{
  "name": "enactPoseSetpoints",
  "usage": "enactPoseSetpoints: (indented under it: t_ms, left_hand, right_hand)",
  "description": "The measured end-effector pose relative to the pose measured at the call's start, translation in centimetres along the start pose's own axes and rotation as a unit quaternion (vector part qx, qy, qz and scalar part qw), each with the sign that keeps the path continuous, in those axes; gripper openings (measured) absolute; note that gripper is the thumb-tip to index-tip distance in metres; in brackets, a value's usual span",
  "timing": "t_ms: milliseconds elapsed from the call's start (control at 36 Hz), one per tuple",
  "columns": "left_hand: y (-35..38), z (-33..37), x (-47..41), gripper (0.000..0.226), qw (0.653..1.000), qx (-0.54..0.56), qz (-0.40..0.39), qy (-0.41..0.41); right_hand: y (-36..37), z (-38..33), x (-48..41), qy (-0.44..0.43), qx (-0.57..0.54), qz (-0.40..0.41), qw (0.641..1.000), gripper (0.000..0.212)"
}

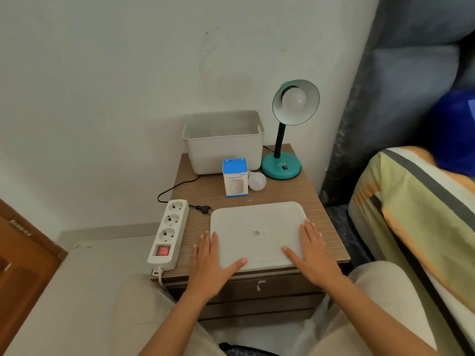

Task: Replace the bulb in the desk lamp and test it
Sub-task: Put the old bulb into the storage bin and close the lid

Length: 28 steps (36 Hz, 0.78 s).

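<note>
A teal desk lamp point(281, 168) stands at the back right of a wooden bedside table point(195, 186), its shade tilted toward me with a white bulb point(294, 99) screwed in. A second white bulb point(257, 181) lies loose on the table beside a blue and white box point(235, 177). The lamp's black plug point(204, 208) lies unplugged next to a white power strip point(168, 233) with a red switch. My left hand point(213, 263) and my right hand point(312, 255) rest flat, fingers spread, on the two sides of a white tray point(258, 233). Neither hand holds anything.
A white plastic bin point(223, 142) stands at the back of the table against the wall. A bed with a striped sheet point(416, 214) lies to the right, a wooden door point(23, 258) to the left. My knees flank the table's drawers.
</note>
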<state>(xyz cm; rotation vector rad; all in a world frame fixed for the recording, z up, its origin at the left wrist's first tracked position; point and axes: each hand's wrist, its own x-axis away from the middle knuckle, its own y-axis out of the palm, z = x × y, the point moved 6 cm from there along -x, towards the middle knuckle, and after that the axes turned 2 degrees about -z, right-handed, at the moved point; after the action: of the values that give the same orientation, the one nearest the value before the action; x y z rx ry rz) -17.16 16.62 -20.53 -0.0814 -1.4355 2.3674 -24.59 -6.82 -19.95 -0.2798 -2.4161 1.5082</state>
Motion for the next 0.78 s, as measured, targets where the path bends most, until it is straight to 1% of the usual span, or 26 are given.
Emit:
enactPoseSetpoints:
  t_ms: [222,306,361,417,500,611,722,778]
  left_hand:
    - [0.9,0.4,-0.9,0.111,1.000,0.009,-0.013,0.004]
    - [0.7,0.3,-0.8,0.105,0.999,0.019,-0.030,-0.003]
    - [0.4,-0.1,-1.0,0.099,0.999,0.046,-0.028,-0.002]
    - [-0.3,-0.5,-1.5,0.092,0.996,0.083,-0.006,0.009]
    - [-3.0,-0.5,-3.1,0.083,0.989,0.133,0.054,0.025]
    - [-7.9,0.7,-6.7,0.073,0.977,0.160,0.135,0.049]
    - [-13.2,1.5,-13.3,0.075,0.969,0.151,0.187,0.051]
    - [-15.3,1.7,-16.8,0.080,0.970,0.137,0.195,0.039]
  right_hand:
    - [-0.5,1.0,-1.3,0.001,0.026,-0.013,1.000,0.086]
    - [-0.4,1.1,-1.7,0.001,0.029,-0.018,0.999,0.086]
    - [-0.4,1.3,-1.8,-0.002,0.029,-0.020,0.999,0.087]
    - [-0.5,1.3,-2.1,-0.006,0.028,-0.017,0.999,0.087]
    - [-1.3,1.1,-3.2,-0.004,0.017,0.001,1.000,0.084]
    - [-2.8,-0.5,-5.9,0.003,-0.015,0.009,1.000,0.077]
    - [-4.5,-3.8,-10.9,-0.026,-0.027,0.022,0.999,0.070]
    - [-4.9,-5.6,-13.5,-0.052,-0.030,0.025,0.998,0.067]
